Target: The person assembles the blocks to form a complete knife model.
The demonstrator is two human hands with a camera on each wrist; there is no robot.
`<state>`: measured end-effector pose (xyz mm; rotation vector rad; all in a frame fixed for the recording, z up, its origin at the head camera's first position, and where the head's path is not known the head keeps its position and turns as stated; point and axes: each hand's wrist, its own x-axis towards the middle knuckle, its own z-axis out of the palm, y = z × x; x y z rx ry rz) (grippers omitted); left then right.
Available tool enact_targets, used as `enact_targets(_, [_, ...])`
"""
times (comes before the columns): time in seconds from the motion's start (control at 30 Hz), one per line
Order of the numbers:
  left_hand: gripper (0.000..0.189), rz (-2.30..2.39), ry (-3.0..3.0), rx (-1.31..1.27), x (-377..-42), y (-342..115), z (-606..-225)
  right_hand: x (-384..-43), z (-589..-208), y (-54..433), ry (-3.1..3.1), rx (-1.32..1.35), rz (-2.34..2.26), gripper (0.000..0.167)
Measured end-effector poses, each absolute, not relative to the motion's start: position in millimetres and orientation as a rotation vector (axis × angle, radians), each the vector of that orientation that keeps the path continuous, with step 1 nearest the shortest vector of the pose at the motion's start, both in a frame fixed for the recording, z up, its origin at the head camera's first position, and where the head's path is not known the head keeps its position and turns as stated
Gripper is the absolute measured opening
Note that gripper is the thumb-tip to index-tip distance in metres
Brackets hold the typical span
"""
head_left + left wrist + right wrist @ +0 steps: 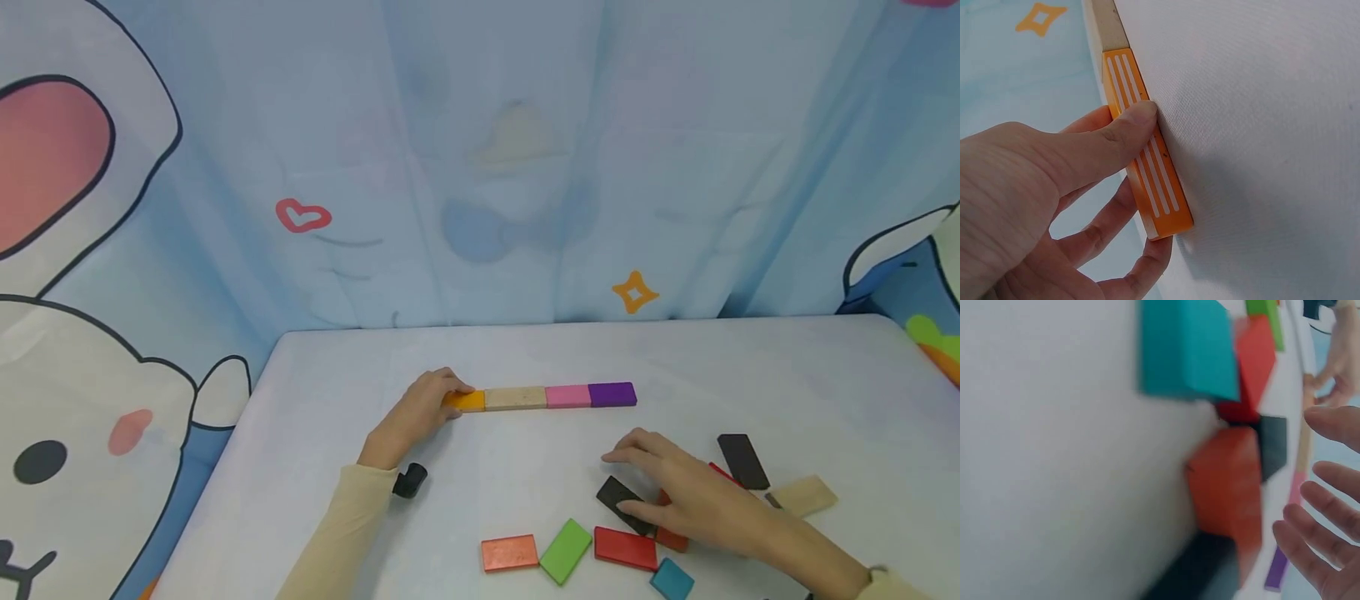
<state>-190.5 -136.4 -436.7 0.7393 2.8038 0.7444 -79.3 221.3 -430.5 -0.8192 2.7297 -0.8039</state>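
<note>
A straight row of blocks lies toward the back of the white table: an orange block [471,402], a beige one [515,398], a pink one [567,397] and a purple one [612,394]. At the row's left end my left hand [420,412] pinches the orange block, which shows white stripes in the left wrist view. My right hand [686,492] hovers with fingers spread over the loose blocks at the right, holding nothing. Under its thumb lies a black block [617,497]; whether they touch I cannot tell. An orange-red block [672,541] is partly hidden below the hand.
Nearer the front lie a red block [625,548], a green block [566,552], a light orange block [508,553] and a teal block [672,579]. Beyond the right wrist are another black block [743,461] and a beige block [806,496]. A blue patterned curtain [465,283] hangs behind the table.
</note>
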Motion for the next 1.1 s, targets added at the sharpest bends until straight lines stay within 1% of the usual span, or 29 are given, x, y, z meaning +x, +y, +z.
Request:
enact_targets(0.2, [0.035, 0.748, 2.810, 0.731, -190.8, -135.6, -435.9, -71.2, -441.4, 218.8, 2.700, -0.833, -0.752, 0.050])
enact_targets(0.47, [0.035, 0.755, 2.805, 0.719, -190.4, -134.8, -434.3, -68.4, -445.0, 214.7, 2.736, -0.815, -0.701, 0.049])
enact_targets(0.83, [0.035, 0.750, 2.807, 0.716, -190.0, -134.6, -434.3, -70.7, -443.8, 208.4, 2.743, -0.643, -0.644, 0.055])
enact_targets(0.97, [0.036, 0.753, 2.805, 0.713, -190.0, -134.7, -433.8, -71.7, -442.9, 207.2, 2.743, -0.622, -0.636, 0.053])
enact_targets(1.1, [0.036, 0.758, 2.802, 0.716, -190.3, -135.2, -434.7, -72.7, -441.2, 206.8, 2.727, -0.658, -0.643, 0.050])
